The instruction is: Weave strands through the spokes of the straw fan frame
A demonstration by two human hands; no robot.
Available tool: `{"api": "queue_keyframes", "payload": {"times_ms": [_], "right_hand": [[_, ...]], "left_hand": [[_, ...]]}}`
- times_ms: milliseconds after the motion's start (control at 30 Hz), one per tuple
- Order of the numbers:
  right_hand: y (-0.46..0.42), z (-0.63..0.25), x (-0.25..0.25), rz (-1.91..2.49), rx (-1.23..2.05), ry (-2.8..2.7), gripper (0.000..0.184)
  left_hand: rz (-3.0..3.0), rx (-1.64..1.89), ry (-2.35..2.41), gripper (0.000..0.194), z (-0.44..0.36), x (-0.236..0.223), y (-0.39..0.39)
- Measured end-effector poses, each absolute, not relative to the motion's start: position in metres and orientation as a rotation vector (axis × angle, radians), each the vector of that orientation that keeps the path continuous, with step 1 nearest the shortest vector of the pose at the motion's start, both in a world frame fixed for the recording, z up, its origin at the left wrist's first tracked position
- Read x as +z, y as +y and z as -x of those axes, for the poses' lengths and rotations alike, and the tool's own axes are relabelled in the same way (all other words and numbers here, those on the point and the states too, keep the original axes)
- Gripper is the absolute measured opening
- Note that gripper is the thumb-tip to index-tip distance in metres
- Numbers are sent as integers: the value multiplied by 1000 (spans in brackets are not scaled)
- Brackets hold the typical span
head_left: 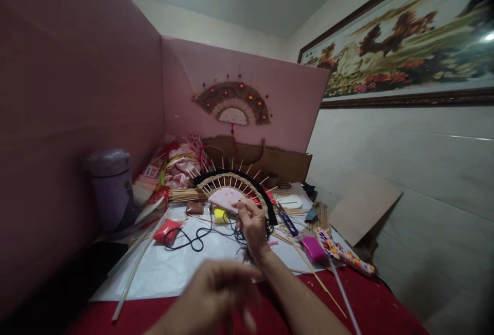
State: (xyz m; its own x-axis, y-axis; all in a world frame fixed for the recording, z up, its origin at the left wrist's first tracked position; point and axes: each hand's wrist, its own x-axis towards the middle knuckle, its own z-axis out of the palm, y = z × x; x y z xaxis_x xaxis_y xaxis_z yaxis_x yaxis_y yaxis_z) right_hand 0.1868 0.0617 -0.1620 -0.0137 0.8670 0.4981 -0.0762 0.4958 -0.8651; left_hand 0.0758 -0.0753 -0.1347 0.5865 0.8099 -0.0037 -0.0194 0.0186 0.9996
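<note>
A half-round fan (pixel 228 198) of thin sticks, with a black outer band, a woven strip and a pink dotted centre, stands tilted on the table. My right hand (pixel 252 224) is in front of its lower edge, thumb and finger pinched together; what they hold is too small to make out. Around that hand lies a tangle of black cord (pixel 195 242), which loops off to the left. Closer to me, my left hand (pixel 216 294) is smeared by motion and apart from the fan. A yellow packet (pixel 221 215) lies just left of my right hand.
Blue-handled snips (pixel 287 220), a magenta packet (pixel 313 249) and a flowered glue gun (pixel 343 252) lie on the right. A red packet (pixel 168 230), a glue stick (pixel 133 273) and a purple jar (pixel 111 191) are on the left. A finished fan (pixel 235 101) hangs behind.
</note>
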Motion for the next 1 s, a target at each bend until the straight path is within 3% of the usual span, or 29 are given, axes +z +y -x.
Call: {"api": "queue_keyframes", "payload": {"times_ms": [100, 167, 300, 400, 433, 533, 733, 800, 900, 1000], "right_hand": [[60, -190, -158, 739, 667, -1443, 24], [60, -192, -156, 732, 620, -1450, 23], [59, -192, -153, 693, 609, -1439, 22], [63, -194, -154, 683, 594, -1431, 22], [65, -196, -153, 698, 578, -1427, 24], [75, -207, -151, 866, 437, -1388, 31], [91, -232, -146, 1637, 34, -1672, 30], [93, -237, -147, 1760, 27, -1799, 29], [94, -239, -150, 1868, 7, -1894, 33], [94, -240, -153, 1933, -9, -1939, 25]], "left_hand": [[-1169, 1295, 996, 20, -75, -114, -27], [-1117, 1543, 1123, 30, -76, -107, 0], [-1109, 1326, 913, 39, -83, -112, 33], [-1156, 1237, 861, 17, -83, -122, 43], [-1184, 1264, 913, 10, -80, -122, 44], [-1309, 1446, 1095, 15, -62, -113, 42], [-1782, 2055, 1782, 10, 2, -72, 20], [-1941, 2048, 2026, 12, 18, -68, 16], [-2177, 1713, 2296, 15, 22, -72, 16], [-2197, 1724, 2147, 24, 4, -85, 23]]}}
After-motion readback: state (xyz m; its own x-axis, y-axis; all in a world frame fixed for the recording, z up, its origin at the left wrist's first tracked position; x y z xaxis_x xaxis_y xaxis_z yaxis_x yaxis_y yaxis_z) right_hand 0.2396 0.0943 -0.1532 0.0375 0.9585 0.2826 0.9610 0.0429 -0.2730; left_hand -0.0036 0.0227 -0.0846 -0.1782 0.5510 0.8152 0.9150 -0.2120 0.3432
